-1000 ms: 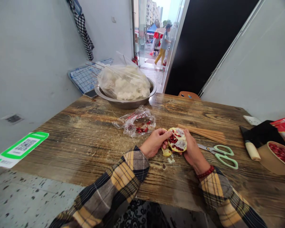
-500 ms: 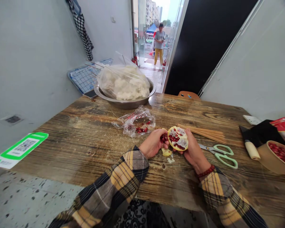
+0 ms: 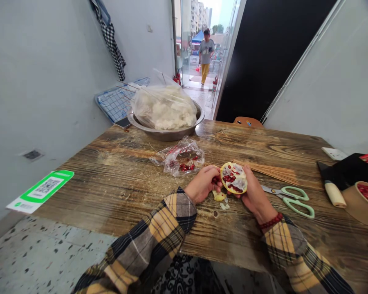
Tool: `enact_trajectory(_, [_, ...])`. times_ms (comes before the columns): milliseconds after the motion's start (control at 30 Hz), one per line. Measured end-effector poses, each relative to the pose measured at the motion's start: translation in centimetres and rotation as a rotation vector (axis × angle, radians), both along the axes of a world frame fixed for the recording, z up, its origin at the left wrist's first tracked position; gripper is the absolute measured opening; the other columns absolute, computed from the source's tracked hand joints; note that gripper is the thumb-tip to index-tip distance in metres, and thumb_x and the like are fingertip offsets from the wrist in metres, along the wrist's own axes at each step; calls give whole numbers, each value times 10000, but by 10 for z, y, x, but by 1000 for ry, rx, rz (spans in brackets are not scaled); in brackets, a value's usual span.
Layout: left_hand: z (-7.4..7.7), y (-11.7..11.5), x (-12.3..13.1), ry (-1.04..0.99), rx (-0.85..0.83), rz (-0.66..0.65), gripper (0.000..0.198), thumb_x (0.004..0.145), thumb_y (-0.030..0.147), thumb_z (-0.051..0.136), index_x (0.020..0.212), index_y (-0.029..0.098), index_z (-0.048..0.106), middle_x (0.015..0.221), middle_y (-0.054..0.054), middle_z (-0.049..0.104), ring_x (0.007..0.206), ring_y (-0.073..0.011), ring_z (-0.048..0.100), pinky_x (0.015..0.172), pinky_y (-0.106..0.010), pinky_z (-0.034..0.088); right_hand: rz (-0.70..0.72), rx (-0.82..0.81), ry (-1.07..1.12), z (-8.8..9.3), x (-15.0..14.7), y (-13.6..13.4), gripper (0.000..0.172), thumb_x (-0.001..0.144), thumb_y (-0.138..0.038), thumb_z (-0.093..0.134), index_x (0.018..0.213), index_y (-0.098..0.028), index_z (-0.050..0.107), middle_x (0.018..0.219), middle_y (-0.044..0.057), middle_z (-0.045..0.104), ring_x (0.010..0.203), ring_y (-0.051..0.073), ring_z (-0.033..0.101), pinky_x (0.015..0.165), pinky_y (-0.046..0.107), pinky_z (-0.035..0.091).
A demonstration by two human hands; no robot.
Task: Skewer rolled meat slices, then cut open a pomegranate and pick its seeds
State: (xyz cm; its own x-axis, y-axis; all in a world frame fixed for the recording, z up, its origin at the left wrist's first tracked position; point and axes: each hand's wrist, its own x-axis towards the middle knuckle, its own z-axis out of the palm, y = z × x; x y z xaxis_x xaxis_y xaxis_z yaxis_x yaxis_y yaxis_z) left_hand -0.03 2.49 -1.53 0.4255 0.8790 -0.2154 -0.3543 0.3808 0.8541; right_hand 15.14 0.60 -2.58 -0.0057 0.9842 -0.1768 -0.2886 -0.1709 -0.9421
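My right hand (image 3: pixel 254 194) grips a cut pomegranate (image 3: pixel 234 178), its open face with white pith and red seeds turned up toward me. Close beside its left edge, my left hand (image 3: pixel 204 183) is curled round some loose red pomegranate seeds (image 3: pixel 215 180). The left fingertips lie partly behind the fruit, so whether they touch it is hard to see. Below the hands, pieces of yellow peel (image 3: pixel 219 196) and pale pith (image 3: pixel 224 205) lie on the wooden table (image 3: pixel 125 196).
Scissors (image 3: pixel 294 198) and thin wooden skewers (image 3: pixel 270 171) lie to the right. Farther right are a wooden-handled knife (image 3: pixel 335 194) and a paper bowl (image 3: pixel 357 208) of red seeds. Ahead sit a crumpled plastic bag (image 3: pixel 184 157) and a metal basin (image 3: pixel 165 134). A person (image 3: pixel 206 53) is by the doorway.
The view has shifted slightly, moving everything a little to the right. The left fingers have closed more over the seeds. The person outside has changed stance.
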Motion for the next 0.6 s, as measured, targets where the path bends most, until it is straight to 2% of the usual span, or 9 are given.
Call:
enact_trajectory(133, [-1,0,-1,-21,2,-12,235,723,316,684,794,145,539,609,20,545,458,-63,489,395,-166,375,11,-16,38,1,1,1,496,843,-609,504,1042,-177,645,713,41,715,405,133,579,255,175,319])
enact_trajectory(200, [-2,0,-1,-30,2,-11,294,663,290,756,804,140,546,589,32,542,451,-53,477,411,-161,360,30,-39,75,1,2,2,508,853,-614,482,1055,-174,635,710,48,718,388,134,580,250,171,309])
enact_trajectory(300, [1,1,-3,-62,-21,24,253,641,208,754,800,114,581,608,18,554,470,-47,478,419,-159,346,38,-72,163,2,4,5,505,881,-603,430,1018,-161,632,711,64,721,378,136,590,249,163,298])
enact_trajectory(467, [17,4,-12,-71,-18,97,147,662,115,685,795,94,628,646,-11,574,522,-55,501,429,-148,362,19,-112,261,6,7,10,477,936,-536,338,976,-154,621,661,70,708,359,138,582,238,153,275])
enact_trajectory(600, [32,9,-23,-110,30,237,90,734,164,661,786,96,634,708,-24,596,615,-69,553,546,-161,472,40,-121,316,8,8,11,468,960,-502,296,1017,-158,609,652,71,708,369,146,595,238,152,286])
